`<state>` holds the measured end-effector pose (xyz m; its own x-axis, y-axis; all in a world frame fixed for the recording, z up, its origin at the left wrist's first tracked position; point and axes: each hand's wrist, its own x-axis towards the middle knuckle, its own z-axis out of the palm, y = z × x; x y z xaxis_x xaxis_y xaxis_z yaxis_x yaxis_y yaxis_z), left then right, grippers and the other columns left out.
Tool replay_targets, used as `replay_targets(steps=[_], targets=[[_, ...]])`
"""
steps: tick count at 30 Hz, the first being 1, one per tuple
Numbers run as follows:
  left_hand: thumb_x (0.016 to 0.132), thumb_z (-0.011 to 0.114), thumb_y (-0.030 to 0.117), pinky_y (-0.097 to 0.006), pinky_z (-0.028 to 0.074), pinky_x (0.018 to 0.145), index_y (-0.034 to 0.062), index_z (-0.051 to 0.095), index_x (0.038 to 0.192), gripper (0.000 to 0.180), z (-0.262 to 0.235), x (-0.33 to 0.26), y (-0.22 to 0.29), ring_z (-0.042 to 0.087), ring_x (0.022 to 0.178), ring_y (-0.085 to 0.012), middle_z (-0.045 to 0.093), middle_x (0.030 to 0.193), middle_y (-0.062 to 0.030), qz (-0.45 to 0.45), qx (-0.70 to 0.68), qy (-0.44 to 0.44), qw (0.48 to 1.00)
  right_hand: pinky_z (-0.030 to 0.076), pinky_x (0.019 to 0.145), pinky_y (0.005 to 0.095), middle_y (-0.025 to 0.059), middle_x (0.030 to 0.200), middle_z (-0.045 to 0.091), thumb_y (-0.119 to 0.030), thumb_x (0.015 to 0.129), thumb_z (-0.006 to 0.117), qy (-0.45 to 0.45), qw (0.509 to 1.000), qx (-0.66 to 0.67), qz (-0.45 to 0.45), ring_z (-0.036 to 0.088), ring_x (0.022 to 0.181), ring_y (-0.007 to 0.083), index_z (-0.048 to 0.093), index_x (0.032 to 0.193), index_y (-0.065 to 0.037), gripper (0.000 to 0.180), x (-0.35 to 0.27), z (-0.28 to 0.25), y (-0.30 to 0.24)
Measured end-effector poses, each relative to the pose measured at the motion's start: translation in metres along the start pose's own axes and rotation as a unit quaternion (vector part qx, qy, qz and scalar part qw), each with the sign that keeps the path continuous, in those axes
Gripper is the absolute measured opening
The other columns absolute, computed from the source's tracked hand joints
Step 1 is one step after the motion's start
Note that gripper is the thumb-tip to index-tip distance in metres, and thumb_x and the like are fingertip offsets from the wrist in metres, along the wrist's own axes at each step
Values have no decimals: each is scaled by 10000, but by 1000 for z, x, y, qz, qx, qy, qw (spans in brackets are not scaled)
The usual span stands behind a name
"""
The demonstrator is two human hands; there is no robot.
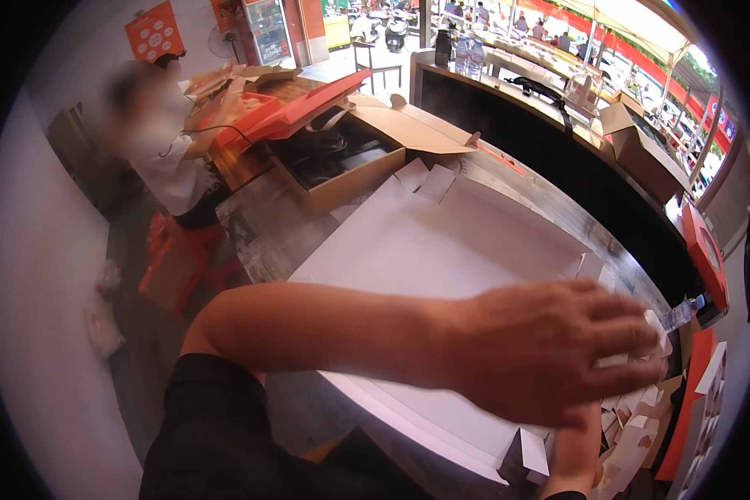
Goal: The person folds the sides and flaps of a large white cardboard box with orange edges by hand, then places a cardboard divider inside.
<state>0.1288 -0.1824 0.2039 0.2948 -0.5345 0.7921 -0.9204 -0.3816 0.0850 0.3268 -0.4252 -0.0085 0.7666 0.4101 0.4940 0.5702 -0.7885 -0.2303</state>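
Observation:
A large white cardboard box blank (442,242) with folded edges and corner flaps lies opened out on the table before me. From the lower left my left arm reaches across it. My left hand (558,350) is over the blank's right side, back up, its fingers apart and somewhat blurred. Below it my right forearm comes up from the lower edge; my right hand (577,442) is mostly covered by the left one, so its fingers and anything in them are hidden. Small white folded cartons (629,450) are heaped beside the right wrist.
An open brown carton (342,158) with dark contents stands beyond the blank. At the far left another person (162,142) handles red boxes (267,117) near a red stool (179,258). A plastic bottle (682,315) lies at right; a black counter panel (508,133) runs behind the table.

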Motion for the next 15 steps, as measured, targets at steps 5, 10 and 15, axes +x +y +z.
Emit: replay_targets(steps=[5, 10, 15], targets=[[949, 714, 474, -546, 346, 1215, 30, 438, 1567, 809, -14, -65, 47, 377, 1513, -447, 428, 1607, -258, -147, -6, -277, 950, 478, 957, 445, 123, 1074, 710, -215, 892, 760, 17, 998, -60, 11, 659, 1060, 332, 731, 1090, -59, 254, 8, 14, 5], [1027, 540, 639, -578, 313, 1225, 14, 415, 1583, 846, -11, -173, 97, 298, 1541, -488, 372, 1639, -280, -324, -2, -372, 869, 485, 942, 440, 111, 1069, 709, -219, 884, 781, 7, 999, -19, -28, 667, 1043, 314, 707, 1171, -69, 333, 9, 1, -7], [984, 560, 693, -591, 213, 1269, 57, 409, 1596, 895, 12, -214, 136, 254, 1570, -463, 329, 1672, -250, -385, 50, -378, 840, 485, 937, 446, 119, 1115, 695, -228, 850, 819, -50, 995, 40, -76, 666, 1031, 320, 685, 1202, -72, 408, -26, -57, -53]])
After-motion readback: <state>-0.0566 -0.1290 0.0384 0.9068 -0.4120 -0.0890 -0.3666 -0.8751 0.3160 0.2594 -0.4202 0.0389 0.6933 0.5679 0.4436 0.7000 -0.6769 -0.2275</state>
